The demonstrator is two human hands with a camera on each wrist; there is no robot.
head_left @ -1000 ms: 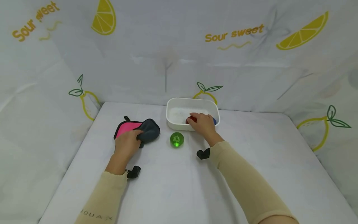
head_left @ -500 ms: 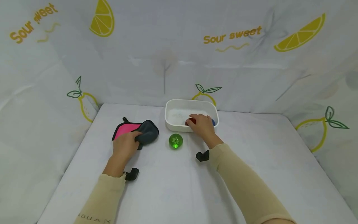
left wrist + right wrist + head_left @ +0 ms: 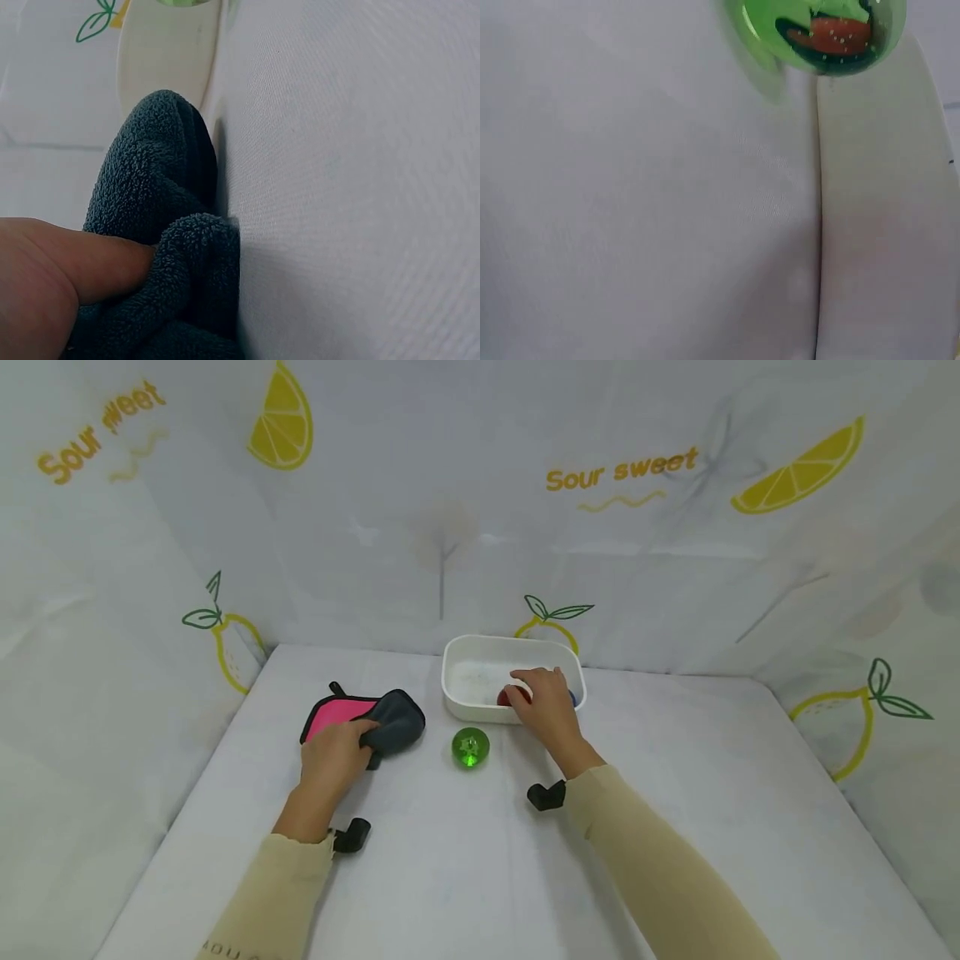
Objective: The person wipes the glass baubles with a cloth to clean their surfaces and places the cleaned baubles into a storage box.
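Observation:
In the head view my left hand [image 3: 333, 758] grips a folded-over cloth [image 3: 396, 723], dark grey-blue on one side. Its other side is pink with black edging and a small loop. The left wrist view shows the cloth's terry pile [image 3: 154, 172] bunched beside my thumb. My right hand [image 3: 549, 710] reaches over the front wall of a white box [image 3: 480, 713]. Its fingers are spread above a red ball [image 3: 506, 696] inside, with the thumb in front of that ball. Part of a blue ball [image 3: 573, 698] shows behind the hand. The right wrist view does not show my fingers.
A clear green ball [image 3: 470, 748] stands on the white table [image 3: 465, 877] in front of the box, between my hands; it also appears in the right wrist view. A white curtain [image 3: 360, 568] with lemon prints rises behind the table.
The fingers of my right hand have loosened and lifted off the red ball, which stays in the box. My left hand keeps its grip on the cloth. The head view has tilted slightly upward.

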